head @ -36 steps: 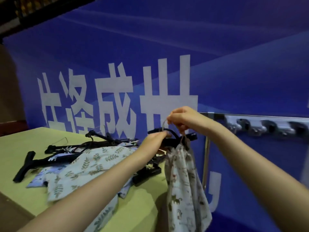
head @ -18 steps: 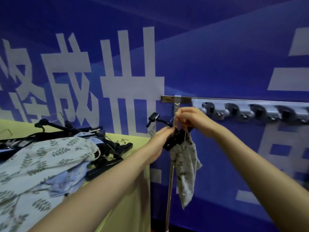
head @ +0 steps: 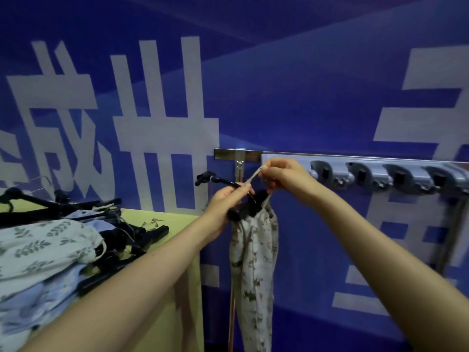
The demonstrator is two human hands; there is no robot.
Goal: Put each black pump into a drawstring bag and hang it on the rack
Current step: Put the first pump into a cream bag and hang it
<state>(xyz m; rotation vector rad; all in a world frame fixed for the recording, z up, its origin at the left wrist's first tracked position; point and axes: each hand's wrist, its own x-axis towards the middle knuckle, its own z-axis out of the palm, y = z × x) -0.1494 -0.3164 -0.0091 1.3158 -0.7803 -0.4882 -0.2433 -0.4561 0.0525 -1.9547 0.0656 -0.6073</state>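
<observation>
Soft drawstring bag [head: 253,262] hangs limp; right hand [head: 281,175] pinches its cord [head: 253,177], left hand [head: 228,207] grips the black pump [head: 243,210], best held by the cord

To your left stands a yellow-green table [head: 175,316], its right edge close to the blue wall. On it lies a heap of drawstring bags [head: 43,252], pale cloth printed with leaf sprigs, over bluish ones. Black pumps [head: 137,235] lie tangled beneath and behind the heap, their handles jutting out. A few small metal clips [head: 153,221] lie near the back edge.
</observation>
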